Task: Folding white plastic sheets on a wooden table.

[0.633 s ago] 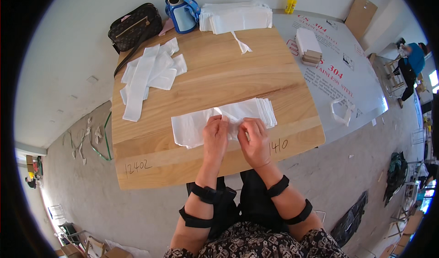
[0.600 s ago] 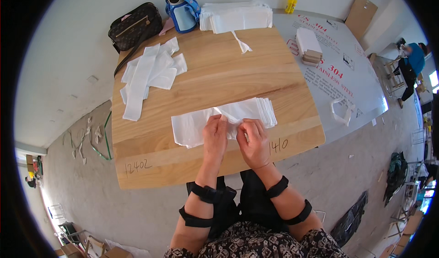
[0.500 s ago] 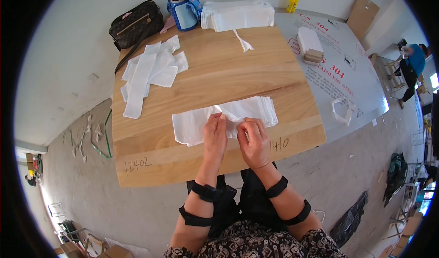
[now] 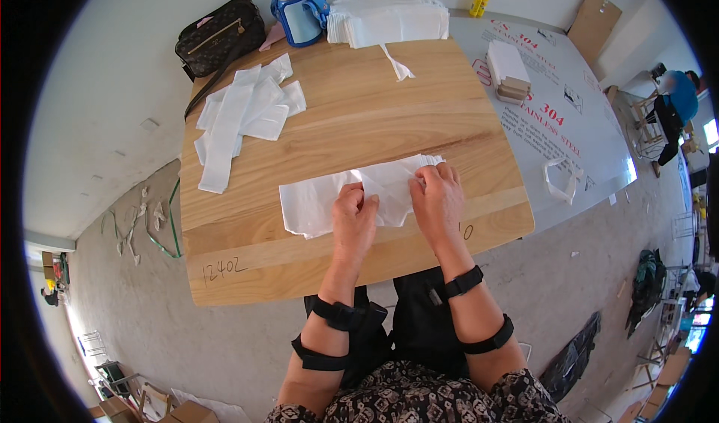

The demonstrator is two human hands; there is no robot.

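Observation:
A flat stack of long white plastic bags (image 4: pixel 305 206) lies near the front of the wooden table, its layered edges fanned at the right end. My left hand (image 4: pixel 352 219) is closed over the middle of the stack, thumb and fingers pinching the top bag. At the right end, the curled fingers of my right hand (image 4: pixel 438 202) grip the same top bag, whose film is creased between both hands. The exact pinch points are partly hidden by the fingers. Farther left, several loose white strips (image 4: pixel 228 131) of similar material overlap in a pile.
Along the back of the wooden table (image 4: pixel 359 116) are a brown shoulder bag (image 4: pixel 221 37), a blue bottle (image 4: pixel 301 22) and a thick white stack (image 4: pixel 389 22). A wrapped metal sheet to the right bears a white block (image 4: pixel 509 71) and a white loop (image 4: pixel 562 179). Another person (image 4: pixel 678 101) sits far right.
My right hand has moved rightward and slightly away from me, from beside my left hand to the stack's right end. The gathered film between the hands has spread flatter. My left hand barely moved.

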